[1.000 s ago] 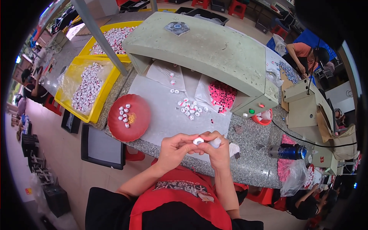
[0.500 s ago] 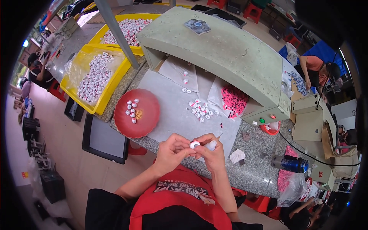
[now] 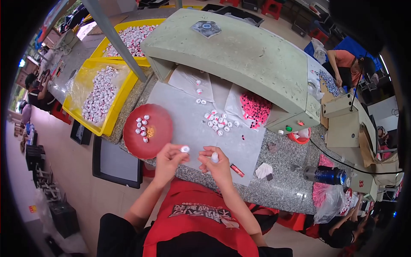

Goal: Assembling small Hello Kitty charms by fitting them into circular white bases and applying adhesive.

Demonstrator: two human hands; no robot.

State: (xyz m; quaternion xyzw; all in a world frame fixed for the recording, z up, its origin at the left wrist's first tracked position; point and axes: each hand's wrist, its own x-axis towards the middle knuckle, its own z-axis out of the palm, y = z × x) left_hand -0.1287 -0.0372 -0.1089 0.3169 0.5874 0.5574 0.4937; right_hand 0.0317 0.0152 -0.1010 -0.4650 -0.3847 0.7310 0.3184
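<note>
Between the thumb and fingertips of my left hand is a small round white piece with a dark mark on its face. My left hand hovers by the near right rim of a red scalloped plate, which holds several similar white pieces. My right hand is closed around a small white bottle, partly covered by the fingers. To its right, a slim red tube lies on the white paper sheet. Further in sits a loose cluster of white pieces.
A pale green metal hood arches over the paper, with pink-and-black bits beneath. Yellow trays of white pieces stand left. A blue-topped bottle and a red cup are right. Another person works at far right.
My hands have come apart. The left has moved left toward the plate, carrying the white piece; the right keeps the small bottle. The red tube on the paper is now visible.
</note>
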